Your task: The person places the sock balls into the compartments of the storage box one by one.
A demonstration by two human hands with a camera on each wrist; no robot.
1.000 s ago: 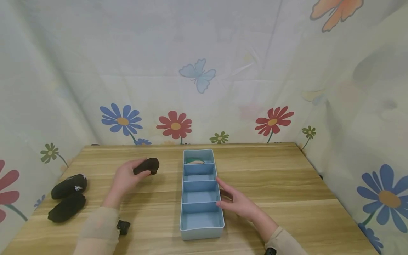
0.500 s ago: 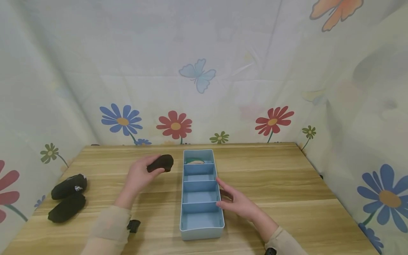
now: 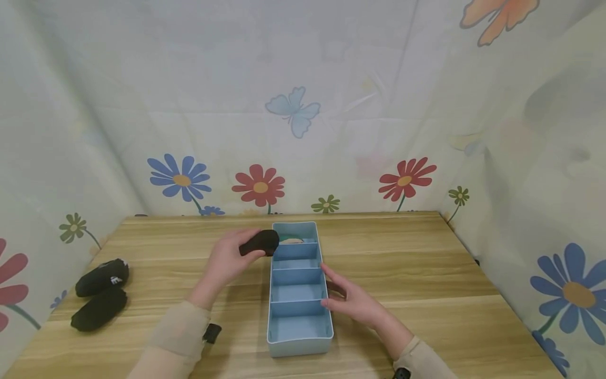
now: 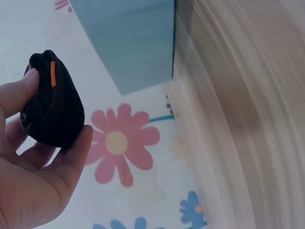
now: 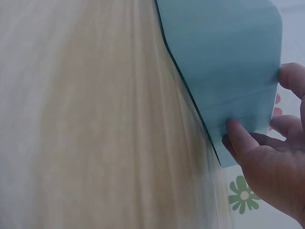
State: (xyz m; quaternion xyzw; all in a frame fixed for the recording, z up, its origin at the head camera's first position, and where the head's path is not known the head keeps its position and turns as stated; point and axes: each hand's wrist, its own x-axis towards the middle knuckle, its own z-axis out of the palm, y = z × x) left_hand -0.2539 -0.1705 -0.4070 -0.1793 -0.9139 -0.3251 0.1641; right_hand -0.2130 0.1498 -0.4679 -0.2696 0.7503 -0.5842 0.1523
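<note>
My left hand (image 3: 228,259) pinches a rolled black sock (image 3: 260,242) between thumb and fingers, held above the table at the left rim of the blue divided box (image 3: 299,347). In the left wrist view the sock (image 4: 55,105) shows folded layers and a short orange stitched line. My right hand (image 3: 352,300) rests against the box's right side with fingers spread. Its fingertips (image 5: 236,126) touch the outer wall in the right wrist view. Inside the box's far compartment lies a green and beige folded item (image 3: 291,239), partly hidden by the wall.
Two more rolled black socks, one with white lettering (image 3: 102,277) and one plain (image 3: 99,309), lie at the left of the wooden table (image 3: 402,263). A flower-printed cloth (image 3: 341,147) stands behind and at both sides.
My left hand has carried the black sock rightward, from over the left part of the table to the box's far left rim. My right hand and the box have stayed in place.
</note>
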